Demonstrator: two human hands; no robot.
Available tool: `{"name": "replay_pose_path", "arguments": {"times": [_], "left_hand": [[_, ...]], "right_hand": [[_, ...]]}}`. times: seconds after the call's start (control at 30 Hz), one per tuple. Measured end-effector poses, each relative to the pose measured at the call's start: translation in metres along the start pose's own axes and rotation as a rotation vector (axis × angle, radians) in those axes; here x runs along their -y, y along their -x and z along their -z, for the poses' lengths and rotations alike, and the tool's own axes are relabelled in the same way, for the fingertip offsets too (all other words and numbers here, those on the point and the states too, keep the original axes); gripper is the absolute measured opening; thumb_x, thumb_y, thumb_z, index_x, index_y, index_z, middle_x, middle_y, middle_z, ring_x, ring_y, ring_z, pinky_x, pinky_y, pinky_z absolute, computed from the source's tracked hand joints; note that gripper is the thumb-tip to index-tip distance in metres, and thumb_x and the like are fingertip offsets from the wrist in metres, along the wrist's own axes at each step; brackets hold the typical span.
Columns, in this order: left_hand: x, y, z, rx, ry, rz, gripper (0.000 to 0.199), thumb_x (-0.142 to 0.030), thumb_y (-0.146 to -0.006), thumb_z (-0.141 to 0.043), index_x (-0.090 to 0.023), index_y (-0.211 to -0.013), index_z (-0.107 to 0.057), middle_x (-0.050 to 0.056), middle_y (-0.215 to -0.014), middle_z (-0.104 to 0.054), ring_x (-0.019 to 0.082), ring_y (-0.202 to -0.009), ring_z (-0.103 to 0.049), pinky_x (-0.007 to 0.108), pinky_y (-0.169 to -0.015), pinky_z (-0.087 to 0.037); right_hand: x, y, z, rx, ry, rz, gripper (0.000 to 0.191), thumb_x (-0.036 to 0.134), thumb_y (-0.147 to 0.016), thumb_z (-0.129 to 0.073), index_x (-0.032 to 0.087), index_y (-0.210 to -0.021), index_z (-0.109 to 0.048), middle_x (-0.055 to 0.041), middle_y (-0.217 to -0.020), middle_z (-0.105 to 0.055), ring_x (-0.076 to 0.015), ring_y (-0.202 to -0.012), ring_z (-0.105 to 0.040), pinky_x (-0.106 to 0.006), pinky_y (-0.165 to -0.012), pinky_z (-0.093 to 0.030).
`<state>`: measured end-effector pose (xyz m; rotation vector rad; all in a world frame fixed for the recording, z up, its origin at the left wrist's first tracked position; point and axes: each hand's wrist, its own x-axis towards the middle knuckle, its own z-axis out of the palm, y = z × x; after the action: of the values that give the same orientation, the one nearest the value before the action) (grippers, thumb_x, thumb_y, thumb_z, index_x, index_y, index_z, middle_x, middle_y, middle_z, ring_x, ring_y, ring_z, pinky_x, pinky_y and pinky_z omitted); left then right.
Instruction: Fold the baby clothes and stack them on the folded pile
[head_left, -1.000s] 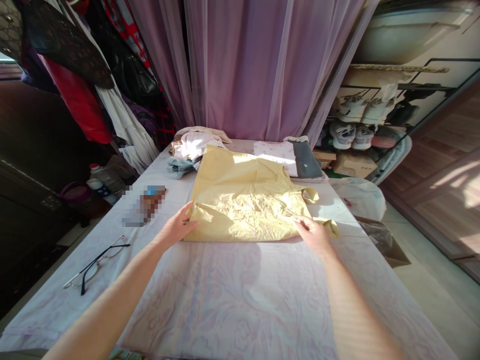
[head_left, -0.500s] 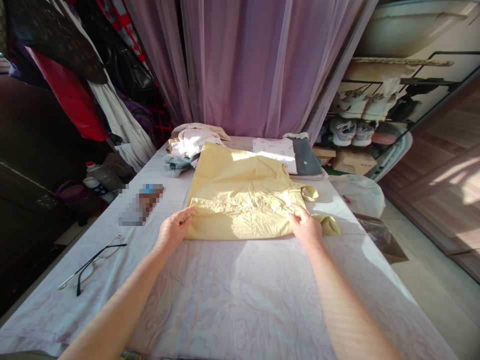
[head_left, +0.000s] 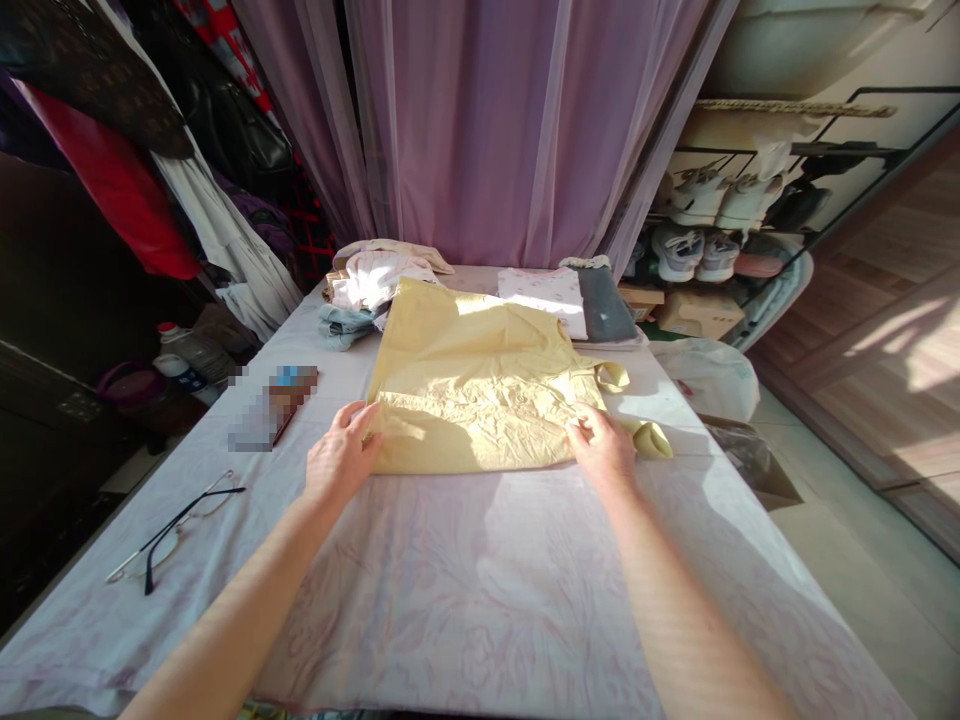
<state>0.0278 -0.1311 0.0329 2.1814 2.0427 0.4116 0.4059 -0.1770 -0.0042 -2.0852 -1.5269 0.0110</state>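
Observation:
A yellow garment (head_left: 465,350) lies on the cloth-covered table, its lower part folded over with a crumpled band across it. Two loose strap-like ends stick out at its right. My left hand (head_left: 341,455) is at the garment's left edge, thumb and fingers a little apart and touching the fabric. At the right side, my right hand (head_left: 606,450) pinches the folded layer between thumb and fingers. The fingertips are partly hidden by the hands.
Eyeglasses (head_left: 176,525) and a blurred-out object (head_left: 276,408) lie on the left of the table (head_left: 480,590). Behind the garment are a pile of clothes (head_left: 382,285) and folded clothes (head_left: 544,298). Shoes (head_left: 697,250) stand on a rack at right; a purple curtain (head_left: 480,130) hangs behind.
The fingers of my left hand have loosened and spread at the garment's edge. My right hand keeps its pinch. The whole view has shifted slightly.

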Motion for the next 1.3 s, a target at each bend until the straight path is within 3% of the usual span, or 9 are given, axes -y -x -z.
{"name": "replay_pose_path", "arguments": {"times": [0.1,0.2,0.27,0.37,0.53,0.67,0.87,1.1,1.3], "left_hand": [[-0.022,0.000,-0.002,-0.070,-0.078,-0.202,0.044,-0.032,-0.092,-0.044,-0.027,-0.133,-0.060,0.006,-0.144,-0.055,0.027,-0.123,-0.056,0.041,-0.106,-0.042],[-0.052,-0.008,-0.019,0.011,-0.065,-0.432,0.044,-0.035,-0.096,-0.041,-0.024,-0.134,-0.059,0.006,-0.143,-0.056,0.028,-0.138,-0.042,0.046,-0.117,-0.029],[-0.067,-0.014,-0.033,0.092,-0.070,-0.485,0.048,-0.037,-0.097,-0.039,-0.021,-0.139,-0.054,0.008,-0.150,-0.048,0.029,-0.143,-0.035,0.050,-0.119,-0.024],[-0.076,-0.017,-0.051,0.130,-0.091,-0.469,0.054,-0.044,-0.097,-0.040,-0.020,-0.144,-0.048,0.009,-0.157,-0.037,0.030,-0.147,-0.028,0.052,-0.120,-0.020],[-0.063,-0.014,-0.056,0.129,-0.105,-0.420,0.062,-0.055,-0.095,-0.039,-0.023,-0.148,-0.042,0.008,-0.159,-0.032,0.032,-0.148,-0.024,0.057,-0.118,-0.018],[-0.047,-0.016,-0.052,0.132,-0.113,-0.402,0.066,-0.057,-0.094,-0.037,-0.020,-0.148,-0.042,0.010,-0.159,-0.032,0.033,-0.148,-0.024,0.056,-0.118,-0.019],[-0.021,-0.021,-0.050,0.071,-0.128,-0.383,0.066,-0.054,-0.093,-0.038,-0.014,-0.146,-0.045,0.014,-0.155,-0.039,0.031,-0.145,-0.030,0.049,-0.117,-0.024],[-0.017,-0.014,-0.045,0.076,-0.127,-0.301,0.067,-0.052,-0.093,-0.040,-0.013,-0.147,-0.041,0.016,-0.156,-0.037,0.032,-0.146,-0.028,0.050,-0.117,-0.023],[-0.014,-0.017,-0.048,0.062,-0.060,-0.313,0.063,-0.050,-0.092,-0.045,-0.016,-0.145,-0.043,0.016,-0.155,-0.039,0.032,-0.145,-0.030,0.051,-0.118,-0.024]], "right_hand": [[0.029,0.007,0.004,0.008,0.057,0.151,0.046,0.033,-0.094,-0.035,0.020,-0.129,-0.063,-0.0094,-0.136,-0.059,-0.0291,-0.127,-0.052,-0.044,-0.108,-0.037],[0.075,0.017,-0.005,0.207,0.092,0.392,0.050,0.033,-0.099,-0.027,0.027,-0.140,-0.054,0.0004,-0.146,-0.051,-0.0260,-0.138,-0.042,-0.042,-0.114,-0.031],[0.101,0.024,-0.017,0.315,0.109,0.523,0.051,0.034,-0.100,-0.026,0.031,-0.147,-0.045,0.0060,-0.149,-0.047,-0.0227,-0.141,-0.038,-0.040,-0.117,-0.029],[0.119,0.032,-0.032,0.354,0.173,0.562,0.052,0.039,-0.100,-0.029,0.032,-0.150,-0.039,0.0074,-0.151,-0.045,-0.0226,-0.143,-0.036,-0.040,-0.118,-0.028],[0.092,0.036,-0.027,0.379,0.263,0.551,0.060,0.052,-0.100,-0.027,0.025,-0.152,-0.036,0.0000,-0.159,-0.031,-0.0230,-0.147,-0.027,-0.046,-0.120,-0.023],[0.046,0.034,-0.016,0.378,0.345,0.417,0.061,0.048,-0.100,-0.028,0.016,-0.151,-0.038,-0.0093,-0.159,-0.029,-0.0256,-0.147,-0.026,-0.047,-0.119,-0.023],[-0.006,0.035,-0.014,0.254,0.404,0.301,0.058,0.042,-0.099,-0.031,0.018,-0.152,-0.037,-0.0104,-0.158,-0.034,-0.0248,-0.146,-0.030,-0.047,-0.117,-0.025],[-0.009,0.038,-0.015,0.212,0.380,0.274,0.056,0.039,-0.098,-0.033,0.017,-0.148,-0.043,-0.0113,-0.155,-0.039,-0.0263,-0.143,-0.035,-0.049,-0.116,-0.027],[0.005,0.041,-0.007,0.057,0.278,0.323,0.048,0.037,-0.095,-0.041,0.024,-0.140,-0.053,-0.0113,-0.149,-0.047,-0.0323,-0.140,-0.040,-0.055,-0.118,-0.022]]}}
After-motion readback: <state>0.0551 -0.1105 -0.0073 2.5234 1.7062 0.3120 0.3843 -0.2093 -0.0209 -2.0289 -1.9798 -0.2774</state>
